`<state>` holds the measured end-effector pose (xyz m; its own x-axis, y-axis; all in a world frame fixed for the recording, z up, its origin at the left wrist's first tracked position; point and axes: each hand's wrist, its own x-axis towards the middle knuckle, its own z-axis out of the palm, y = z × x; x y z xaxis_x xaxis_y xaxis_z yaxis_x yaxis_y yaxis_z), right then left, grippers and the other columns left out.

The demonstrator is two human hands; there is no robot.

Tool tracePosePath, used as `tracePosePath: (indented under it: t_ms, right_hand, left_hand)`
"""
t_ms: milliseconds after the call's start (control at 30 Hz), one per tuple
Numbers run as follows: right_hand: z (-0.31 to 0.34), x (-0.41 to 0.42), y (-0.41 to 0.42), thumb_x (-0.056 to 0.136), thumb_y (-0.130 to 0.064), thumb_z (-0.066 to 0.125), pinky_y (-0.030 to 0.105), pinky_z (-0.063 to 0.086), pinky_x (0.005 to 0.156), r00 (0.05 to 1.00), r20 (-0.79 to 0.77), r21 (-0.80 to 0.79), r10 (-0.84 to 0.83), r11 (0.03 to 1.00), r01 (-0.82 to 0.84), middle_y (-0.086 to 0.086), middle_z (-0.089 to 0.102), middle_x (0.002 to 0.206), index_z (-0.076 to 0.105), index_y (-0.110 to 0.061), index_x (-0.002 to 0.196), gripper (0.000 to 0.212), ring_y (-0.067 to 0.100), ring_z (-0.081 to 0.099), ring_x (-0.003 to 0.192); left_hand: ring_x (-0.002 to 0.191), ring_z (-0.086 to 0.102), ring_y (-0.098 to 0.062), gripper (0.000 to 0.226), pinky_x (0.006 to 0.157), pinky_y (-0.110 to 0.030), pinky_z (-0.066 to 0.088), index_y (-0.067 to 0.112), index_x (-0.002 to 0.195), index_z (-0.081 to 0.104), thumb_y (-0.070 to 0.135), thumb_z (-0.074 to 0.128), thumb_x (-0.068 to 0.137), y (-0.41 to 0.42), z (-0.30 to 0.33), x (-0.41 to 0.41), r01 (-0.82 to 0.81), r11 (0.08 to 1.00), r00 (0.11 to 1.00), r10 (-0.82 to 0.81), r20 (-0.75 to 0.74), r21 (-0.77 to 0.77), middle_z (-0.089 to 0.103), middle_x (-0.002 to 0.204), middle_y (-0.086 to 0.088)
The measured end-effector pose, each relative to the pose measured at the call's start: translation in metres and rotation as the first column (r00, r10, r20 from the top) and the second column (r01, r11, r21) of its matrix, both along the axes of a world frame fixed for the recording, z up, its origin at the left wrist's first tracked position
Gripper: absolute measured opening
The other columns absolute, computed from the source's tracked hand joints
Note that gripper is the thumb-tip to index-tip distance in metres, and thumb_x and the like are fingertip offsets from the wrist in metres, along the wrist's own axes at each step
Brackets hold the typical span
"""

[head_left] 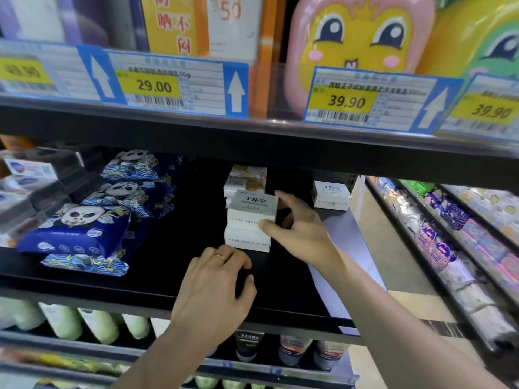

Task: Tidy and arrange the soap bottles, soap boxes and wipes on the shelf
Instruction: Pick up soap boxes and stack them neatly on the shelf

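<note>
On the black middle shelf [174,287] stands a small stack of white soap boxes. My right hand [297,228] grips the top soap box [247,211] by its right side, thumb in front and fingers behind. It sits on a lower white box [247,240]. Behind them are two more boxes with an orange print [247,179]. Another white soap box [331,195] stands alone at the far right of the shelf. My left hand [216,290], with a ring, rests on the shelf front with fingers curled, holding nothing I can see. Blue panda wipe packs [81,228] lie stacked on the left.
Dark and white soap boxes [33,186] are piled at the far left. Price tags [168,82] hang on the shelf above, under cartoon-faced bottles [359,40]. Pale green bottles [98,324] and dark tubes [250,346] fill the shelf below. A second rack of packets [449,242] stands to the right.
</note>
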<state>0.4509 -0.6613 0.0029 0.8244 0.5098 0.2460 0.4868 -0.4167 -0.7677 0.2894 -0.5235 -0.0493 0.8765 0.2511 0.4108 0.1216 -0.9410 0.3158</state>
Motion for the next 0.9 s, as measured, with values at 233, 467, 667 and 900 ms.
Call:
tracePosePath:
  t_ms: [233,467,667,900]
  right_hand:
    - [-0.003,0.027,-0.020,0.095,-0.051,0.064,0.033,0.053,0.097,0.961,0.128,0.045,-0.246,0.969,0.242,-0.011,0.056,0.128,0.054,-0.036,0.143,0.051,0.009,0.060,0.109]
    - [-0.005,0.097,-0.053,0.093,-0.034,0.062,0.041,0.038,0.114,0.855,0.485,-0.563,-0.182,0.683,0.465,0.014,0.032,0.160,0.035,-0.022,0.155,0.069,0.036,0.035,0.142]
    - [-0.013,0.107,-0.054,0.094,-0.027,0.053,0.043,0.042,0.109,0.895,0.397,-0.577,-0.205,0.702,0.417,0.012,0.042,0.149,0.037,-0.021,0.152,0.061,0.038,0.043,0.133]
    - [-0.017,0.075,-0.058,0.080,-0.021,0.076,0.034,0.046,0.104,0.953,0.197,-0.335,-0.230,0.898,0.286,0.004,0.031,0.144,0.051,-0.036,0.120,0.049,0.023,0.038,0.133]
  left_hand:
    - [0.097,0.054,-0.012,0.024,0.079,-0.031,0.042,0.038,0.104,0.060,0.051,0.047,0.088,0.000,-0.003,0.002,-0.010,1.000,1.000,0.010,0.001,0.030,0.058,0.106,0.019]
    - [0.097,0.054,-0.013,0.029,0.080,-0.031,0.042,0.037,0.105,0.062,0.051,0.045,0.087,-0.003,-0.002,0.001,-0.044,0.998,0.999,0.045,-0.031,0.041,0.059,0.107,0.017]
    - [0.099,0.052,-0.011,0.032,0.082,-0.030,0.040,0.037,0.108,0.061,0.052,0.041,0.089,-0.002,0.000,0.000,-0.026,0.999,0.999,0.027,-0.044,0.035,0.058,0.110,0.017]
    - [0.097,0.055,-0.014,0.031,0.079,-0.032,0.042,0.035,0.106,0.063,0.051,0.043,0.088,-0.002,-0.002,0.001,-0.029,0.999,0.999,0.030,-0.018,0.042,0.060,0.107,0.016]
